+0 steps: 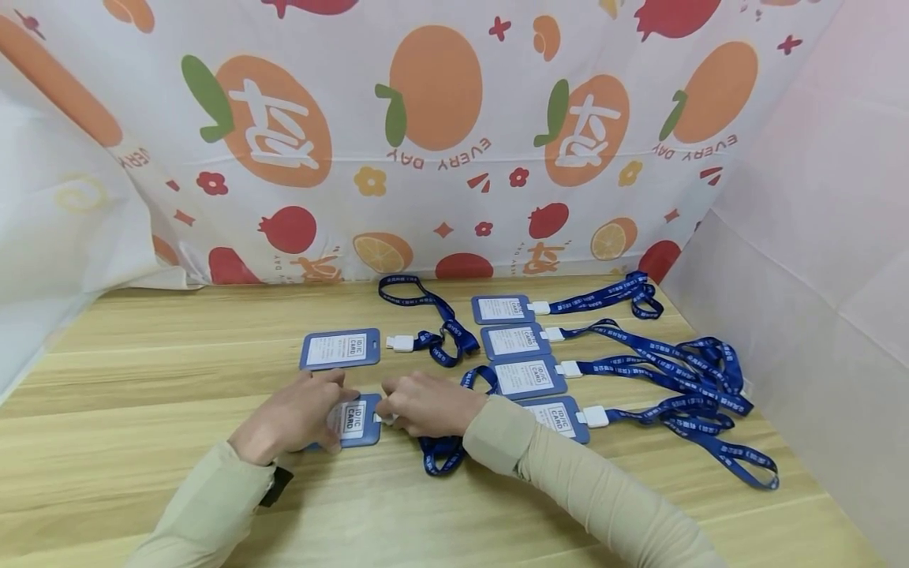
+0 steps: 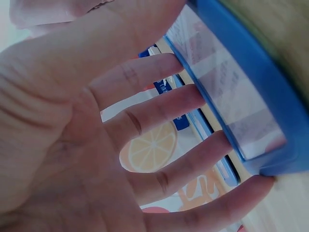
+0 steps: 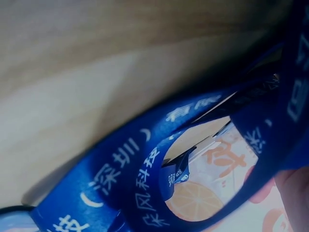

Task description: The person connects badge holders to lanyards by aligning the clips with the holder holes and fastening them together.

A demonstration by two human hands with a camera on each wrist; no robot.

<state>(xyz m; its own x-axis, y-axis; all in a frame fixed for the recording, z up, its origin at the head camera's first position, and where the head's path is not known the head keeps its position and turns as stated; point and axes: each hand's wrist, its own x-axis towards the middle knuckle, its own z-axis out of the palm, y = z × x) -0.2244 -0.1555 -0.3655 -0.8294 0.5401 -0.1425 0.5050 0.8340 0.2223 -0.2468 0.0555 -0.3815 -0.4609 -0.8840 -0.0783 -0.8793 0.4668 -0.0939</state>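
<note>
A blue ID card holder (image 1: 365, 426) lies on the table in front, and my left hand (image 1: 291, 414) grips it by its two long edges. In the left wrist view, the thumb and fingertips meet the rim of this card holder (image 2: 285, 92). My right hand (image 1: 433, 402) pinches the white clip of a blue lanyard (image 1: 442, 459) at the holder's slotted end. Whether the clip passes through the slot is hidden by the fingers. The looped lanyard strap (image 3: 111, 169) fills much of the right wrist view, with only a bit of the hand showing.
Behind my left hand lies another blue card holder (image 1: 341, 349), apart from its lanyard's white clip (image 1: 401, 343). Several card holders with lanyards attached, such as the rearmost holder (image 1: 502, 309), form a column on the right. A fruit-print cloth (image 1: 433, 205) hangs behind the table.
</note>
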